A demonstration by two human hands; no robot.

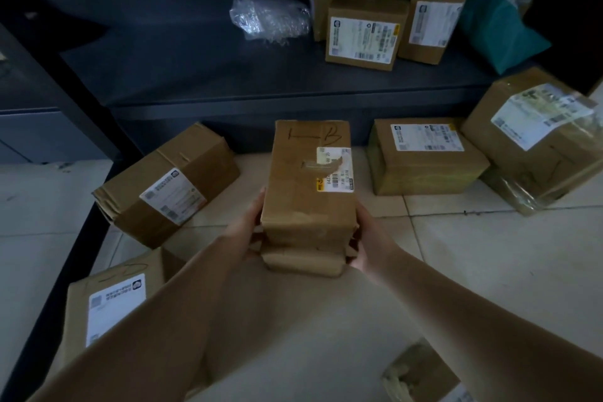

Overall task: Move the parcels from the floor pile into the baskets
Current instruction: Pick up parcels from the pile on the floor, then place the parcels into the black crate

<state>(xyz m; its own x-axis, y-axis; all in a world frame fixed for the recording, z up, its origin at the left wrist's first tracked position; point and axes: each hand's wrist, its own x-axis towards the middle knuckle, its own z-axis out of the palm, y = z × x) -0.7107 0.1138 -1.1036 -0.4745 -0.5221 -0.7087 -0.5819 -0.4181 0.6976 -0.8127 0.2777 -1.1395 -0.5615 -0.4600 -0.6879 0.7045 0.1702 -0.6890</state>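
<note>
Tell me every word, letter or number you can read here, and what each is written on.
"B", handwritten in marker after a long dash, on the top of the held box gripped by the left hand and right hand.
Printed label on the held box: too blurred to read.
Handwritten marks on the box at lower left: not legible.
Shipping labels on the other boxes: too small and blurred.

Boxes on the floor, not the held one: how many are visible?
5 boxes: one left of the held box, one at lower left, one right by the shelf, one far right, one at the bottom edge. More may be hidden.
</note>
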